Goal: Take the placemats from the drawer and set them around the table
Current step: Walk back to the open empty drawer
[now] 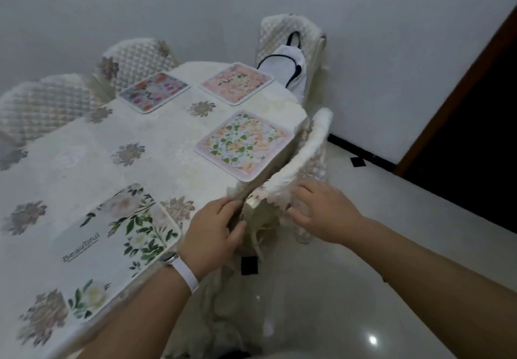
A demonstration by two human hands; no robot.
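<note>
Several placemats lie on the table (156, 145). A white one with green leaves and pale flowers (117, 244) is nearest me. One with green leaves and orange blooms (243, 145) sits at the right edge. A pink one (236, 82) and a multicoloured one (154, 91) lie at the far end. My left hand (214, 235) grips the front side of the backrest of a cream covered chair (305, 162) at the table's right edge. My right hand (321, 210) rests on the back side of that backrest, fingers spread on its cover.
Quilted cream chairs stand at the far left (42, 109), the far side (137, 59) and the far end (291, 33), the last holding a white backpack (285, 61). Glossy white floor (363, 288) lies to my right. A dark doorway (475, 145) opens at the right wall.
</note>
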